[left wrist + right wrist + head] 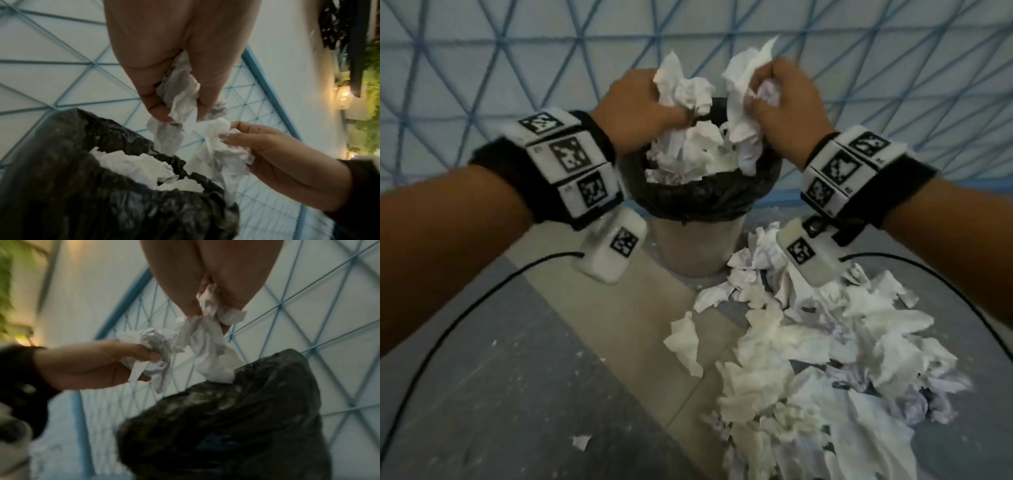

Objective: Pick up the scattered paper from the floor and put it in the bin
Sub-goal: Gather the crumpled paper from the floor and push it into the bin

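Observation:
A round bin (702, 246) lined with a black bag (698, 195) stands on the floor ahead, heaped with crumpled white paper (691, 154). My left hand (640, 102) grips a wad of crumpled paper (681, 85) over the bin's far left rim. My right hand (787, 102) grips another wad (743, 85) over the far right rim, its loose end hanging into the bin. In the left wrist view my left hand (176, 91) pinches paper (180, 100) above the bag (102, 194). The right wrist view has my right hand (207, 305) clutching paper (203, 337) above the bag (236, 418).
A large pile of torn and crumpled paper (825, 359) covers the floor right of the bin, reaching the near edge. A small scrap (580, 442) lies on the grey floor at the left. Black cables (465, 308) trail from both wrists. A pale wall with blue lines (482, 51) stands behind.

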